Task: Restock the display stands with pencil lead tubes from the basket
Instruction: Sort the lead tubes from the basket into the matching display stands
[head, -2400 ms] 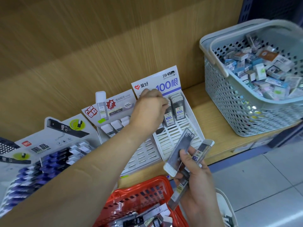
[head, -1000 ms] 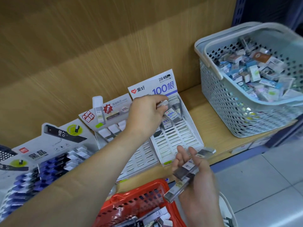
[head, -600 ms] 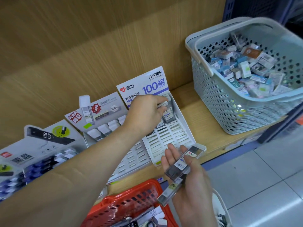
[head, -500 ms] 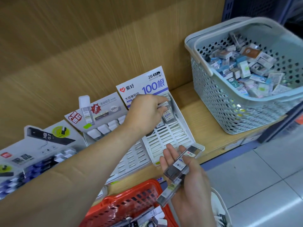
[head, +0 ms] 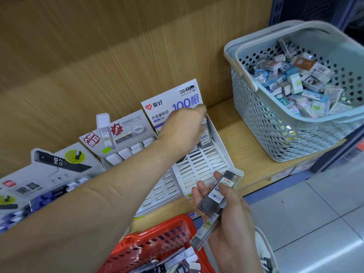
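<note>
Since half a second ago the right hand (head: 232, 219) has closed its thumb down over the top of the lead tubes (head: 217, 194) it carries, where the thumb stood off before, and the left hand (head: 182, 133) has crept a little further up the 2B stand (head: 204, 166), so that its knuckles now cover the lower edge of the stand's header card (head: 167, 101). The step in hand looks like seating one tube in the stand's back row. The left hand's fingers curl down beside the seated tubes (head: 205, 137) at the stand's far right corner, but the back of the hand hides the fingertips, so I cannot tell whether they pinch a tube or have let it go. The right hand waits just in front of the stand's near edge, gripping a small stack of dark tubes between thumb and fingers, one lying over another and pointing toward the stand. Most slots between the back row and the near edge are bare. The next move probably calls for the left hand to come back across the stand, take one tube from the right hand and drop it upright in the next free slot. The red basket (head: 149, 241) sits below and in front of the stand; the grey basket (head: 275, 138) stands well to its right on the same shelf (head: 246, 146).
</note>
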A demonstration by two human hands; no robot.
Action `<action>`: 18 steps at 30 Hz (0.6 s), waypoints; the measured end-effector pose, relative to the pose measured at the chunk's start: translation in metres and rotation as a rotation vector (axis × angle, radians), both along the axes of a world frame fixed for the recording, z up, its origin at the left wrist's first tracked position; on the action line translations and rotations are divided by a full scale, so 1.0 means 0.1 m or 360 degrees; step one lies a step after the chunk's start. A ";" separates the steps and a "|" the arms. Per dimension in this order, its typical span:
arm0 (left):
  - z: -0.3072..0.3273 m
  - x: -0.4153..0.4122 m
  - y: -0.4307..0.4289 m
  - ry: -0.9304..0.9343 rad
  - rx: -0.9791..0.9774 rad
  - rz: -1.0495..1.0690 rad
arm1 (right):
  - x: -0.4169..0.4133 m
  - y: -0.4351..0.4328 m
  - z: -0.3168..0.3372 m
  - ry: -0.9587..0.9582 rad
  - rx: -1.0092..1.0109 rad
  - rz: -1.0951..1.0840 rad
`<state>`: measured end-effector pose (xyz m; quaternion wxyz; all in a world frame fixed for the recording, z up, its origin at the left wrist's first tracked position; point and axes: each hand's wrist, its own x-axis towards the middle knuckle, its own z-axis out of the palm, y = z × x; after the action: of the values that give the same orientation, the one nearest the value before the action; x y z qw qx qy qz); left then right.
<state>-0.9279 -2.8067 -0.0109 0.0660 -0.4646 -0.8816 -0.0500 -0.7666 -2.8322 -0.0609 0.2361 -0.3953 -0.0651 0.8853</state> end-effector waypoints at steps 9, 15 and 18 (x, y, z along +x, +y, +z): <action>-0.16 -0.06 -0.01 0.0131 0.0172 -0.0112 | 0.02 -0.02 -0.07 0.0019 0.0169 0.0117; 0.00 0.11 -0.26 -0.0116 0.0234 0.0057 | -0.03 -0.02 -0.06 0.0206 0.0130 0.0052; 0.06 0.47 -0.56 -0.1167 0.0542 0.0252 | -0.03 -0.01 -0.02 0.0299 0.0055 0.0103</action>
<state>-0.8810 -2.8629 -0.0047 -0.1729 -0.3292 -0.8588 -0.3524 -0.7692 -2.8328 -0.0626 0.2193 -0.3042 -0.0707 0.9243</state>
